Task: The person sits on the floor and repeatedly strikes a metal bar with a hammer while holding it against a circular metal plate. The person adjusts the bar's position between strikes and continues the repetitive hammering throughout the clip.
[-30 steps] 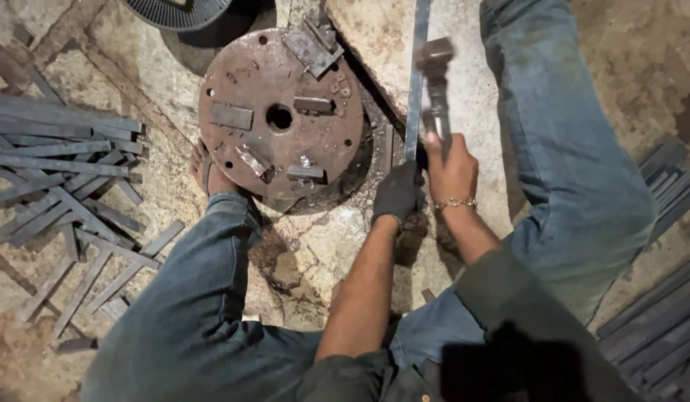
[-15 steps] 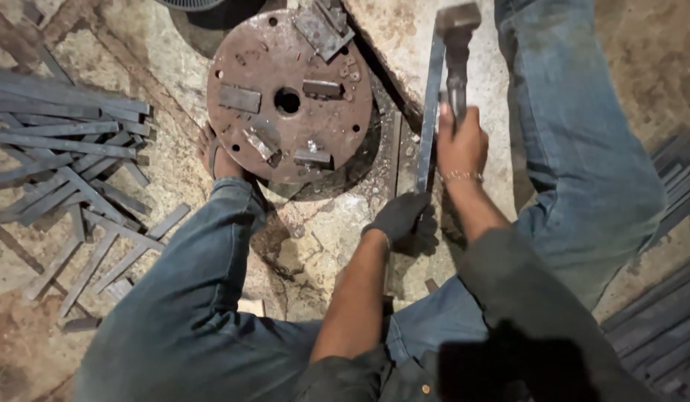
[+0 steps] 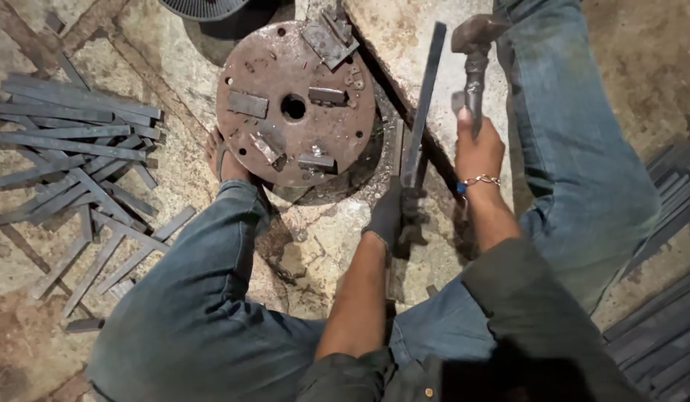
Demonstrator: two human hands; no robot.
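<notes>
While the person crouches over the stone floor point(image 3: 323, 246), the gloved left hand point(image 3: 393, 216) has its grip wrapped tight around the near end of a long flat grey steel strip point(image 3: 423, 104), which lies just right of the round rusty iron plate point(image 3: 294, 104) and slants away over a pale stone slab point(image 3: 397, 37). The bare right hand point(image 3: 477, 145), right of that strip, has its grip clenched on a dark metal hammer point(image 3: 473, 52), head raised. Far left of the plate lies a pile of grey steel strips point(image 3: 69, 156).
</notes>
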